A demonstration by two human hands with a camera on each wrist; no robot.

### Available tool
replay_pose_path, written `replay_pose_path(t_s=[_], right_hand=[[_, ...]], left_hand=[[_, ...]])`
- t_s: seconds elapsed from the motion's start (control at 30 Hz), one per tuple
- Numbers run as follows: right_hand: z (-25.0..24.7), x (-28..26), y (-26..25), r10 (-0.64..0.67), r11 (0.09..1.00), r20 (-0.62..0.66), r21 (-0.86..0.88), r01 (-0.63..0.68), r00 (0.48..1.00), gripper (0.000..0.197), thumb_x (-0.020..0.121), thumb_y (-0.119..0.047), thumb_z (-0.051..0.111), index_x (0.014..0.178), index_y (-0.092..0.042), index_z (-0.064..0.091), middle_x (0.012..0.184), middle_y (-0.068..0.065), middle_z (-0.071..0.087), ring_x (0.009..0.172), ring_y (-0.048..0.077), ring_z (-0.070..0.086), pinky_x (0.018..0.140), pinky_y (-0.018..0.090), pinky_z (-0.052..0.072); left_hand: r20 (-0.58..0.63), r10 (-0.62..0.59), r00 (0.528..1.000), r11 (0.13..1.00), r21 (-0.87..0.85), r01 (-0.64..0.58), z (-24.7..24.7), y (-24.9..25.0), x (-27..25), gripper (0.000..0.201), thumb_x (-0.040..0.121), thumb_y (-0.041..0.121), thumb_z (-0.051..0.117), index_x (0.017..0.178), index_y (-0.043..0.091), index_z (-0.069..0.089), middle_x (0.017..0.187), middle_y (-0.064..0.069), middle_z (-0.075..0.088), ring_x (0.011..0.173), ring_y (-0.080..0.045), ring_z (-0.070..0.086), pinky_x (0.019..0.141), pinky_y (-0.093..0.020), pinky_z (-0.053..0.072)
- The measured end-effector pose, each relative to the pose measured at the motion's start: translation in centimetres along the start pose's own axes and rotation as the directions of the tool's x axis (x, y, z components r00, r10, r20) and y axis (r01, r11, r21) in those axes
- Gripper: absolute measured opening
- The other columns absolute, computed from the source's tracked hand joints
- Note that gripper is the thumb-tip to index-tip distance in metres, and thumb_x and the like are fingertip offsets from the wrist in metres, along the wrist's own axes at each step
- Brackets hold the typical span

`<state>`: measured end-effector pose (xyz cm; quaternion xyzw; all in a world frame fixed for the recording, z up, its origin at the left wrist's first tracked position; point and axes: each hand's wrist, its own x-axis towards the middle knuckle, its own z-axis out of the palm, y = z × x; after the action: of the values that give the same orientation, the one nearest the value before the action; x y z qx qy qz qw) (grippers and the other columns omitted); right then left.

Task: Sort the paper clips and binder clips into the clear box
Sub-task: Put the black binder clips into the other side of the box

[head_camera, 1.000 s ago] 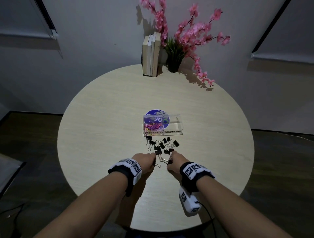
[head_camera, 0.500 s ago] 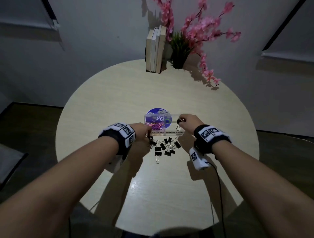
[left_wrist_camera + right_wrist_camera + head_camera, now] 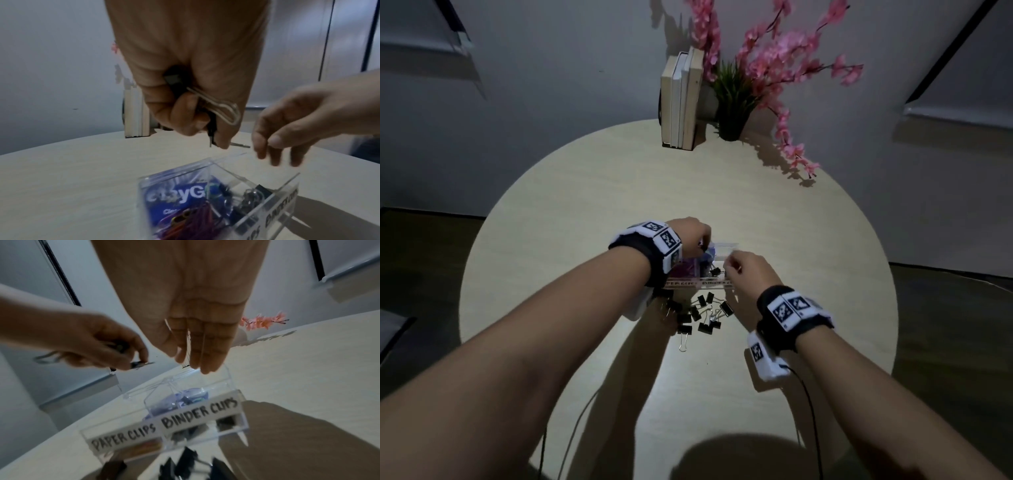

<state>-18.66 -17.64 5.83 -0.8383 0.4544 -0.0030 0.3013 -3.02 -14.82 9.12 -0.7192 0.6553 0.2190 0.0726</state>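
Clear box [image 3: 285, 191]: paper clips [image 3: 185, 222], binder clips [image 3: 252, 197]

Head camera looks steeply down from above the round pale wooden table [image 3: 592, 212]. Both wrist cameras sit close, peering down along the fingers, and all three share the clear two-compartment plastic box [image 3: 726, 247] [image 3: 287, 183] [image 3: 230, 381]

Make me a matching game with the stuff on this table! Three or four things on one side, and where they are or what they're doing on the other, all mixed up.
Things:
1. left hand
2. right hand
3. colored paper clips
4. books

Places or states:
A. standing at the table's far edge
B. inside the clear box
C. gripping black binder clips
D. fingers straight, holding nothing

Pairs: 1-C, 2-D, 3-B, 4-A
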Motion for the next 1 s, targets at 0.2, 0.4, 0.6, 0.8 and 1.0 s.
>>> replay_pose_path(t_s=[0.2,0.4,0.6,0.8,1.0], right_hand=[[3.2,-2.7,3.8,-0.035,0.982,0.186,-0.174,0.068,0.982,0.028,0.089,-0.009,0.05,0.115,-0.009,0.06,0.123,0.012,0.059,0.112,0.033,0.056,0.089,0.037,0.047],[5.5,-2.2,4.2,-0.124,0.941,0.265,-0.273,0.198,0.956,0.05,0.088,-0.01,0.054,0.137,-0.017,0.044,0.14,0.008,0.045,0.126,0.031,0.042,0.098,0.041,0.044],[5.6,-1.0,3.3,-0.023,0.967,0.293,-0.234,0.095,0.956,0.035,0.087,-0.008,0.058,0.121,-0.006,0.05,0.131,0.015,0.045,0.114,0.035,0.052,0.092,0.041,0.045],[5.1,-0.7,3.3,0.055,0.984,0.303,-0.178,0.0,0.951,0.016,0.086,-0.007,0.049,0.073,-0.013,0.04,0.086,0.012,0.05,0.081,0.025,0.049,0.068,0.03,0.034],[4.2,-1.4,4.6,0.153,0.988,0.173,0.009,-0.157,0.973,0.026,0.087,-0.01,0.049,0.067,-0.017,0.033,0.067,0.003,0.046,0.075,0.027,0.048,0.059,0.031,0.032]], left_hand=[[0.098,0.079,0.992,0.992,0.089,-0.088,2.1,2.9,4.2,0.027,0.088,0.004,0.056,0.115,0.003,0.058,0.121,-0.02,0.059,0.091,-0.034,0.061,0.067,-0.031,0.039],[0.023,0.088,0.996,0.995,-0.046,-0.086,4.0,2.6,4.6,0.044,0.089,0.02,0.059,0.131,0.013,0.046,0.129,-0.014,0.054,0.112,-0.033,0.058,0.089,-0.038,0.047],[0.022,0.181,0.983,0.983,-0.006,-0.181,4.9,2.0,2.3,0.042,0.095,0.011,0.041,0.136,0.018,0.047,0.129,-0.015,0.061,0.115,-0.031,0.058,0.093,-0.04,0.047],[-0.226,0.193,0.955,0.967,-0.121,-0.224,5.9,0.9,-0.7,0.028,0.092,0.012,0.046,0.116,0.013,0.059,0.119,-0.01,0.062,0.11,-0.03,0.056,0.091,-0.041,0.047],[-0.021,0.251,0.968,0.966,0.072,-0.249,9.4,-2.3,-4.7,0.027,0.095,0.029,0.044,0.113,0.015,0.06,0.117,-0.004,0.06,0.107,-0.025,0.059,0.08,-0.035,0.05]])
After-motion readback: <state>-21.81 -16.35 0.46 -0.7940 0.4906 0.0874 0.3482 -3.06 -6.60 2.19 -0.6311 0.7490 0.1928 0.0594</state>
